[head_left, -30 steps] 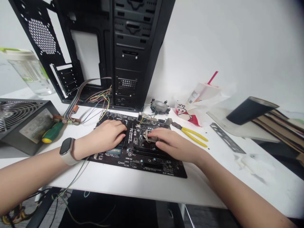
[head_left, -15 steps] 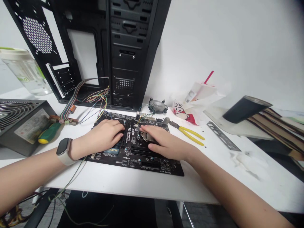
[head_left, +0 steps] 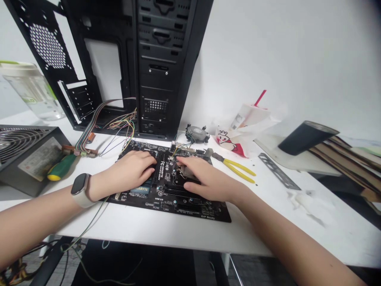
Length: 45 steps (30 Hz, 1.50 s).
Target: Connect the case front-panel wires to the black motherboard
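- White table (head_left: 166, 232) against a pale, plain wall (head_left: 262, 47), seen from above by the person working at it.
- A dark circuit board (head_left: 168, 196) lies flat near the table's front edge, in front of a tall black computer case (head_left: 163, 89).
- The left hand (head_left: 135, 169) rests on the board's left part, fingers bent and close together, thumb tucked near them; whether it grips anything is hidden. A pale band with a dark face (head_left: 80, 184) circles that wrist.
- The right hand (head_left: 204, 176) lies over the metal socket (head_left: 183, 171) on the board, fingers stretched out side by side, thumb held apart from them. The palm hides part of the socket.
- To the left: a metal power box (head_left: 41, 163) with a round fan grille, a green screwdriver (head_left: 64, 166) with a yellow end beside it, and a clear jug (head_left: 35, 99) behind. Coloured wires (head_left: 98, 115) spill from the case.
- Behind the board, beside the case, sits a small round cooling fan (head_left: 197, 134).
- To the right: yellow-handled pliers (head_left: 238, 169), a flat metal strip (head_left: 279, 171), and a cup with a red straw in a thin plastic bag (head_left: 230, 145) (a crowned cartoon figure is printed on it).
- Far right: a dark cylinder (head_left: 308, 138) lying tilted beside brown cardboard (head_left: 351, 163).
- Below the table edge: a black seat (head_left: 133, 264) and grey floor (head_left: 262, 272).
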Available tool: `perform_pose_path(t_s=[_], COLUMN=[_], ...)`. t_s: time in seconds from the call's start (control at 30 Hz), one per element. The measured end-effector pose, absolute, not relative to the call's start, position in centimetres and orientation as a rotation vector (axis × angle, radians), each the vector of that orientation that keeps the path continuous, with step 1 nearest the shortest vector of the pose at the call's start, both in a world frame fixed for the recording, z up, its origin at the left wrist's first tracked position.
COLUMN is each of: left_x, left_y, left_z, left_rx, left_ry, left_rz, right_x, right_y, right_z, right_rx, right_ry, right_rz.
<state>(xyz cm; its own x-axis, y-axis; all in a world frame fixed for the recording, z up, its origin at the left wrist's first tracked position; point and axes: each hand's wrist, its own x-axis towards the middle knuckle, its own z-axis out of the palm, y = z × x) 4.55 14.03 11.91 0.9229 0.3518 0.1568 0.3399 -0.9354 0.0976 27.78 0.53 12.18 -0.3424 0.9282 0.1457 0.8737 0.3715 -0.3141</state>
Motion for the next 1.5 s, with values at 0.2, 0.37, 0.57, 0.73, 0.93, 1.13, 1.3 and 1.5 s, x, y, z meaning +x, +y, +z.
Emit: perform_pose_path(t_s=[0.2, 0.37, 0.57, 0.73, 0.93, 1.13, 1.3, 1.5], left_x=[4.68, 4.62, 4.49, 4.62, 4.71, 4.59, 4.68, 4.72], left_y=[14.08, 14.16, 14.10, 14.06, 14.05, 14.04, 14.11, 14.02], left_z=[11.88, 11.85, 11.81, 11.86, 11.90, 11.96, 11.95, 11.87], left_rx=[3.018, 3.026, 3.024, 3.022, 3.019, 3.026, 3.020, 3.023], left_ry=[0.530, 0.518, 0.522, 0.537, 0.532, 0.517, 0.494, 0.496], left_rz=[0.286, 0.302, 0.300, 0.268, 0.281, 0.288, 0.327, 0.312], right_x=[28.09, 27.80, 27.33, 27.43, 27.47, 27.46, 27.43, 27.35], right_y=[0.24, 0.17, 0.74, 1.05, 1.05, 1.12, 0.99, 0.67], right_z=[12.40, 12.56, 11.85, 11.63, 11.70, 11.97, 12.20, 12.55], right_rx=[-1.573, -1.624, -1.686, -1.691, -1.702, -1.713, -1.724, -1.737], right_ry=[-2.310, -2.269, -2.215, -2.233, -2.259, -2.280, -2.300, -2.314], right_rz=[0.218, 0.220, 0.149, 0.112, 0.097, 0.108, 0.105, 0.075])
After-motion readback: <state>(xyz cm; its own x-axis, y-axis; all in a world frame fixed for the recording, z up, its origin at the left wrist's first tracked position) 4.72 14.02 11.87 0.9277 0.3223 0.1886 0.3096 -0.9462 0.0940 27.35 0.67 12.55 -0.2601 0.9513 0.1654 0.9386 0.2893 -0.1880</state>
